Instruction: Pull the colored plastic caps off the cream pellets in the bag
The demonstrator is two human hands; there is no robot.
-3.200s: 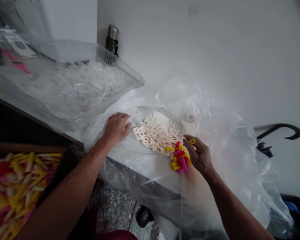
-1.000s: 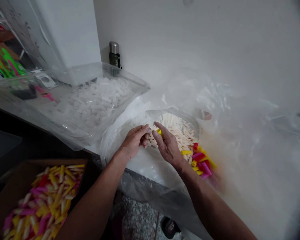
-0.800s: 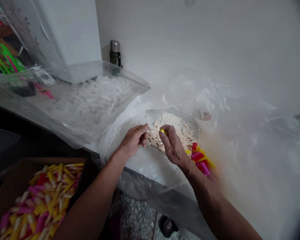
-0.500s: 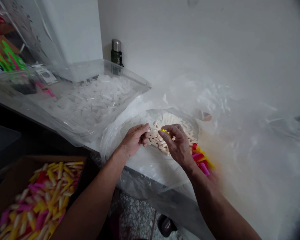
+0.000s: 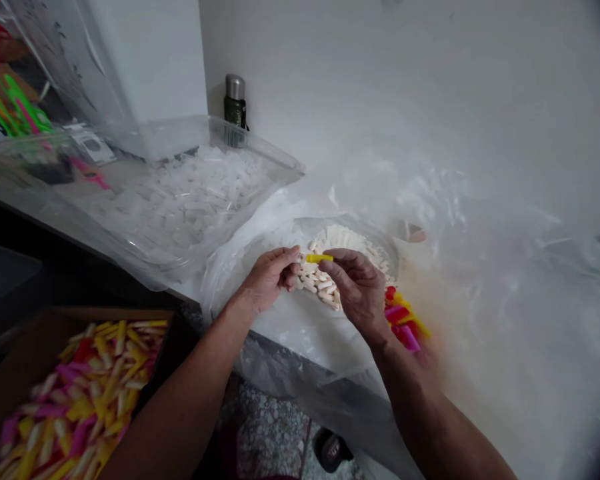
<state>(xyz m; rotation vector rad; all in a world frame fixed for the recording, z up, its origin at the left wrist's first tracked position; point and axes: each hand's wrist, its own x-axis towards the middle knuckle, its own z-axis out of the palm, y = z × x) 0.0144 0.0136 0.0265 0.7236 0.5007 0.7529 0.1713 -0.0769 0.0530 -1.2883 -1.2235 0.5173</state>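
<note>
My right hand (image 5: pixel 356 289) pinches a small yellow tube (image 5: pixel 319 258) and holds it level, pointing left. My left hand (image 5: pixel 270 277) is curled with its fingertips pinched right at the tube's left end; I cannot make out what they hold. Both hands hover over a heap of cream-coloured pegs (image 5: pixel 347 248) lying on clear plastic sheeting. A pile of pink, yellow and red tubes (image 5: pixel 404 321) lies just right of my right wrist.
A clear plastic tub (image 5: pixel 275 150) of white pieces (image 5: pixel 190 200) stands at the left on the white table. A brown box (image 5: pixel 55 317) of finished coloured pieces sits low at the left. A green flask (image 5: pixel 235 100) stands by the wall. Plastic sheeting (image 5: pixel 480 280) covers the right.
My right hand picked a yellow tube from the coloured pile, carried it left to my left hand, and has now turned it level. My left hand stayed pinched over the pegs.
</note>
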